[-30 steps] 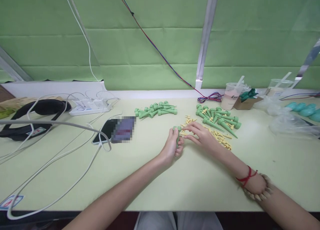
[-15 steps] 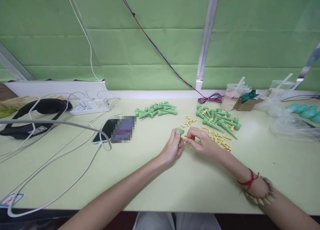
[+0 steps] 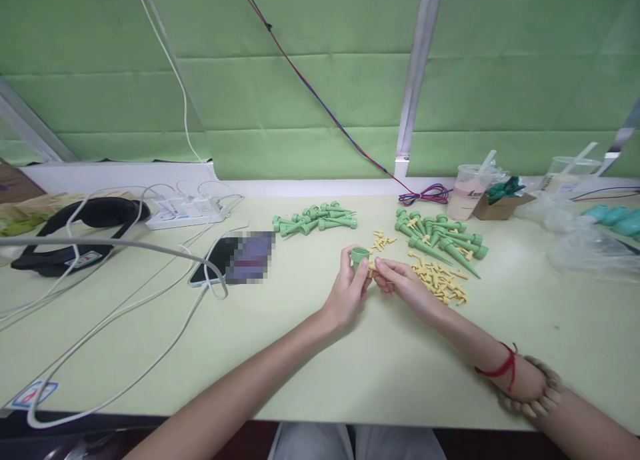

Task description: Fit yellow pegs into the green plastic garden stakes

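My left hand (image 3: 349, 288) is closed around a green plastic spike (image 3: 359, 254), its round open cap end facing up and the rest hidden by my fingers. Against its side, my right hand (image 3: 397, 279) pinches a small yellow plastic piece (image 3: 371, 267). Whether that piece sits in the spike cannot be made out. Just right of my right hand lies a heap of small yellow pieces (image 3: 440, 281), with a smaller group of yellow pieces (image 3: 381, 240) beyond my fingers. Behind them is a pile of green spikes (image 3: 440, 237), some with yellow parts on them.
Another pile of green spikes (image 3: 317, 219) lies at the back centre. To the left are a phone (image 3: 215, 260), white cables (image 3: 165, 300), a power strip (image 3: 187, 212) and a black headset (image 3: 80, 233). Cups with straws (image 3: 465, 195), a small cardboard box (image 3: 503, 208) and plastic bags (image 3: 580, 247) stand back right.
The green spike has tilted so its open cap end now faces up towards me. My right hand's fingers have closed in beside it with the yellow piece.
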A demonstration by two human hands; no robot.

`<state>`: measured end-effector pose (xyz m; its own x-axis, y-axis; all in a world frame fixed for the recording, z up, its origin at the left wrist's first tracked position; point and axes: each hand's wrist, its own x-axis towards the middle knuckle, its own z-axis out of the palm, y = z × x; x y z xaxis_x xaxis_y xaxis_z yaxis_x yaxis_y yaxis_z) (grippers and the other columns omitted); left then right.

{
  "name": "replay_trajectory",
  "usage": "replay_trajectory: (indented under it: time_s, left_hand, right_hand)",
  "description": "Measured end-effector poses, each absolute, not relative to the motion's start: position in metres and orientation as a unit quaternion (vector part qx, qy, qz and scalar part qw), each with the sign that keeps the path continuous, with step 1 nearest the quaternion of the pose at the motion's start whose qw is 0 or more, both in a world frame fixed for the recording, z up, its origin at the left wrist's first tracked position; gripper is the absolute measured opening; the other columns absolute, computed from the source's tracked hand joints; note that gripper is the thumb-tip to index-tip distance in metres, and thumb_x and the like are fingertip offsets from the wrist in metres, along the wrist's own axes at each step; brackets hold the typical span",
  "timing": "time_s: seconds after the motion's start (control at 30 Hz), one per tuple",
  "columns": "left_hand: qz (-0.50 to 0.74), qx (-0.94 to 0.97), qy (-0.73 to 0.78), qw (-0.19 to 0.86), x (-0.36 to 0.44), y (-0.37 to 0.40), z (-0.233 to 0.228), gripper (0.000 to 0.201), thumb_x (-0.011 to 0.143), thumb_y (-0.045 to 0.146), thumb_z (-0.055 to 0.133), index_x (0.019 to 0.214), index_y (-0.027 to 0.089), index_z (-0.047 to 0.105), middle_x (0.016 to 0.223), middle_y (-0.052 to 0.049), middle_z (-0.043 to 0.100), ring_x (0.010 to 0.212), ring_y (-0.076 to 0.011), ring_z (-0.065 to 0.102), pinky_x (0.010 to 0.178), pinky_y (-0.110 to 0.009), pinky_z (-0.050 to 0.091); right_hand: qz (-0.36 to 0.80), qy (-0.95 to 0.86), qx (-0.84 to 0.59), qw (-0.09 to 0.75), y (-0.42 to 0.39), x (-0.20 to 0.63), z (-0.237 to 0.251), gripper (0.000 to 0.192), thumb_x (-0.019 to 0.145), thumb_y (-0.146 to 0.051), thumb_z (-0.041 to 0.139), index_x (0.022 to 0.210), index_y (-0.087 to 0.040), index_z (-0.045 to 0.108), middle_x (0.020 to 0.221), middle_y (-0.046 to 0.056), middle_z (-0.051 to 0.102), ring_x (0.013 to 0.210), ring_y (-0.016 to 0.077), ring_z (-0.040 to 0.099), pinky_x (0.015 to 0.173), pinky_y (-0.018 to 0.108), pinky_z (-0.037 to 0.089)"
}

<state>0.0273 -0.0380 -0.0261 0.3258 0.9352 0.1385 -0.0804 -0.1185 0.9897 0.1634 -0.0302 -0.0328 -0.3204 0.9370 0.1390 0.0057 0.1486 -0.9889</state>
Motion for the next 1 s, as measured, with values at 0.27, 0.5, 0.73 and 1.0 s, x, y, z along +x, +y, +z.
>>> replay_trajectory:
  time_s: [0.27,0.5,0.73,1.0]
  left_hand:
    - [0.466,0.518,0.366,0.617,0.027,-0.037,-0.024,0.032,0.079,0.057,0.042,0.087,0.027,0.035,0.057,0.009,0.043,0.029,-0.0062,0.034,0.024,-0.017,0.030]
    - [0.463,0.523,0.379,0.607,0.023,-0.033,-0.024,0.038,0.079,0.058,0.041,0.076,0.020,0.047,0.038,0.009,0.033,0.028,-0.0060,0.029,0.026,-0.015,0.024]
    - [0.457,0.451,0.422,0.640,0.030,-0.034,-0.022,0.028,0.081,0.047,0.040,0.076,0.021,0.047,0.039,0.009,0.030,0.029,-0.0063,0.025,0.029,-0.016,0.020]
    - [0.456,0.407,0.455,0.647,0.032,-0.032,-0.027,0.028,0.080,0.043,0.040,0.064,0.020,0.041,0.040,0.009,0.026,0.032,-0.0068,0.025,0.033,-0.018,0.020]
  right_hand:
    - [0.413,-0.697,-0.407,0.421,-0.031,0.167,-0.027,0.044,0.087,-0.049,0.040,0.056,-0.018,0.039,0.054,-0.004,0.034,0.053,0.0097,0.035,0.054,0.024,0.029]
    - [0.368,-0.736,-0.406,0.398,-0.034,0.166,-0.028,0.040,0.090,-0.045,0.036,0.060,-0.018,0.041,0.056,-0.005,0.036,0.054,0.0094,0.036,0.053,0.022,0.029]
    - [0.160,-0.820,-0.424,0.351,-0.035,0.171,-0.030,0.026,0.089,-0.038,0.043,0.079,-0.018,0.057,0.072,0.000,0.054,0.063,0.0112,0.048,0.058,0.023,0.037]
    - [-0.079,-0.872,-0.330,0.353,-0.028,0.177,-0.039,0.024,0.086,-0.035,0.051,0.092,-0.015,0.062,0.077,0.006,0.061,0.071,0.0154,0.056,0.063,0.026,0.041]
